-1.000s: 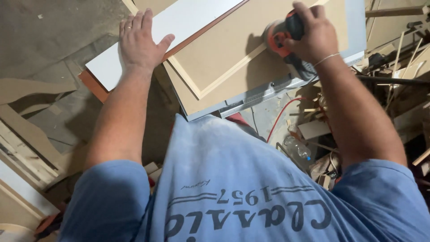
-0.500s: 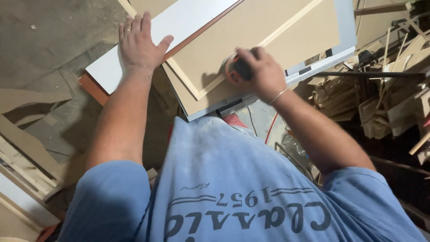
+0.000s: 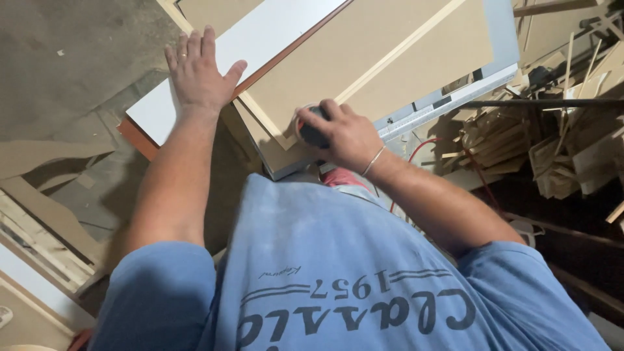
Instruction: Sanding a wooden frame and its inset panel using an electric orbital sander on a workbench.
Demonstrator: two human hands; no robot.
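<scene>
Workshop floor, dusty concrete beyond my left hand, a tangle of offcut sticks and scrap wood out past my right. Between the hands lies the work: a tan fibreboard panel with a raised frame strip, matte and fine-grained, resting on a grey metal-edged bench. Left hand is spread flat, fingers splayed, palm down on a smooth white laminated board with a reddish-brown edge, just beside the panel's near-left edge. Right hand is clamped over a small round sander, dark body with an orange rim barely showing under the fingers; it sits at the panel's near corner, close to my body. Judged risks: the pad is right at the corner, so it could tip off the edge and round the corner over or gouge the frame strip. The panel looks unclamped, and my left hand bears on the white board, not the panel, so the panel may creep. A red cord trails below the right wrist and could snag on the bench edge. Blue shirt is dust-coated.
</scene>
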